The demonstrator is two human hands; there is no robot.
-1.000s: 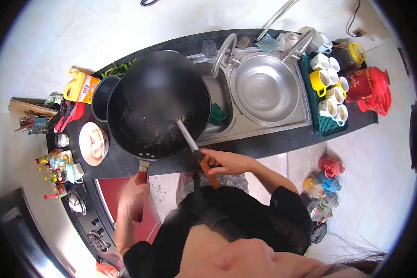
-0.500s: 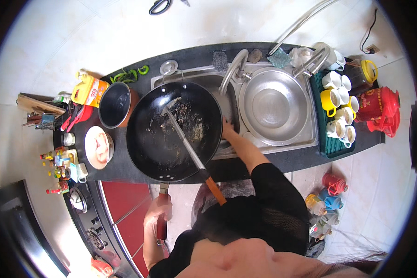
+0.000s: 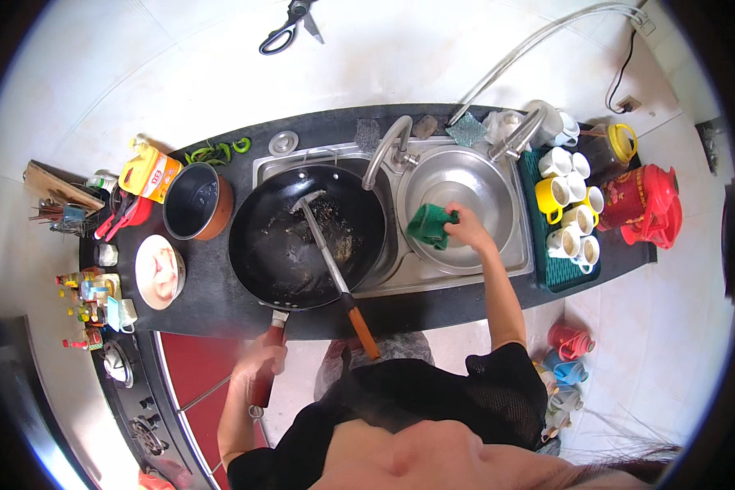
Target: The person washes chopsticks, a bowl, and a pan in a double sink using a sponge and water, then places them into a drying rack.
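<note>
While the left hand [image 3: 263, 359] is clamping tight around the wok's handle [image 3: 271, 347], the black wok [image 3: 306, 237] is sitting over the left sink basin with a spatula [image 3: 332, 269] lying loose inside it. Over on the right, the right hand [image 3: 468, 229] is pinching a green cloth [image 3: 429, 224] at the steel bowl [image 3: 465, 208] in the right basin.

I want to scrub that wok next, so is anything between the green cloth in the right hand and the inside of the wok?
Yes. The curved faucet spout rises between the green cloth in the right hand and the wok, and a long-handled spatula lies across the wok's inside.
</note>
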